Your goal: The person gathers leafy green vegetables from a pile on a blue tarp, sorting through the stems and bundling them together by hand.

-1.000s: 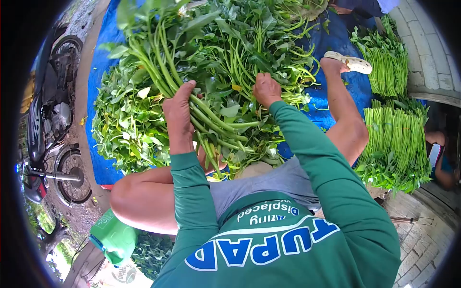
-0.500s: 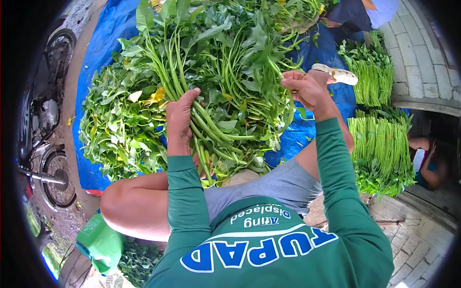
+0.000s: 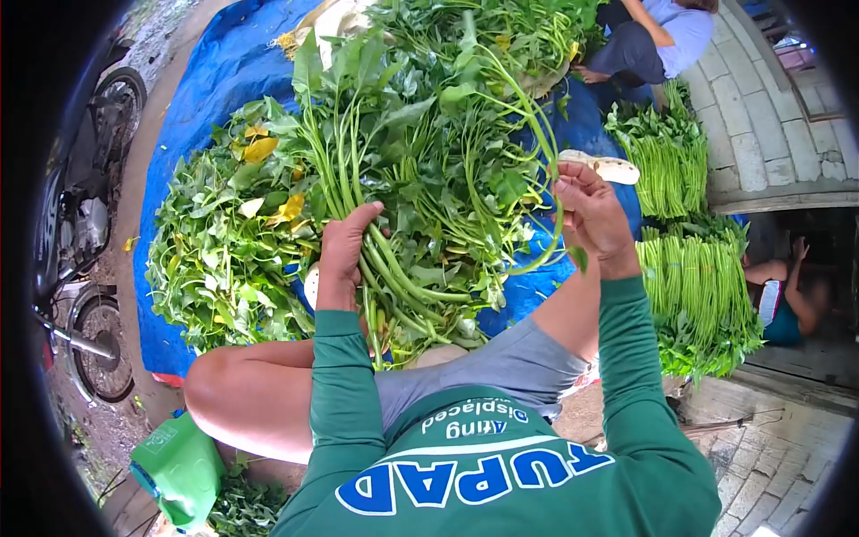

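My left hand (image 3: 344, 246) is closed round a bunch of water spinach (image 3: 338, 170), its leafy ends pointing away from me and its cut stems toward my lap. Between the thumb and fingers of my right hand (image 3: 592, 208) is a single water spinach stem (image 3: 540, 130), long and curved, with leaves at its far end. Its lower part bends back toward the pile. Beneath and beyond both hands spreads a large heap of loose water spinach (image 3: 438, 170). Yellow leaves (image 3: 286, 209) lie among the greens on the left.
A blue tarp (image 3: 201, 89) lies under the heap. Tied bundles of water spinach (image 3: 698, 286) stand at the right, with another bundle (image 3: 667, 161) behind. A person (image 3: 658, 40) sits at the upper right, another (image 3: 792, 304) at far right. A green jug (image 3: 179, 470) and a motorcycle (image 3: 89, 242) are left.
My right hand has drawn the single stem out to the right and toward me, away from the heap. My left hand keeps its hold on the bunch. The view has shifted slightly.
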The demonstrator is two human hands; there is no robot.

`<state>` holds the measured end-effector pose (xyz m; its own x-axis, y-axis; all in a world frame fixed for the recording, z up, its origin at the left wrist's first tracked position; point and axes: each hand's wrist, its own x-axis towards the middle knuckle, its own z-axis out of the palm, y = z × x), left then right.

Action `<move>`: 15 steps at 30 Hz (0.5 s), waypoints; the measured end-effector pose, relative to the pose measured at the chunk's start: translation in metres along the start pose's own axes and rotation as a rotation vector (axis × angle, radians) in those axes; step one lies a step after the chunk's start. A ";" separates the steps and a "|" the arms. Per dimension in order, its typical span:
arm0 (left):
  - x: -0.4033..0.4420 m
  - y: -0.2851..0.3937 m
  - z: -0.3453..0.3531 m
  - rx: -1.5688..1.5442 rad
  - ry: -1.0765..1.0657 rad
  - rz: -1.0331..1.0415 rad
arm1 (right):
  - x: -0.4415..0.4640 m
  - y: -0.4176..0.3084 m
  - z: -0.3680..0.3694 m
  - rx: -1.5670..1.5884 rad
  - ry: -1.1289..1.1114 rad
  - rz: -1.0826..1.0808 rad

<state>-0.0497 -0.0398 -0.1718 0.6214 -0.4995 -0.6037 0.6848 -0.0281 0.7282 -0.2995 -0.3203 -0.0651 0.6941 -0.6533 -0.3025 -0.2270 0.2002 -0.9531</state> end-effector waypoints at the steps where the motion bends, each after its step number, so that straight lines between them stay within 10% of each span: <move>1: 0.001 -0.003 0.000 0.003 -0.009 0.004 | 0.002 0.006 0.002 0.014 0.028 -0.055; 9: 0.016 -0.044 0.002 -0.034 -0.093 -0.055 | 0.006 0.022 0.058 -0.290 0.085 -0.271; 15: 0.027 -0.123 0.003 -0.219 -0.222 -0.238 | 0.011 0.160 0.139 -0.385 -0.128 0.139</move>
<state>-0.1178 -0.0523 -0.2768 0.3542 -0.6774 -0.6447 0.8797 0.0076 0.4754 -0.2331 -0.1941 -0.2225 0.7123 -0.5387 -0.4499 -0.5464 -0.0233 -0.8372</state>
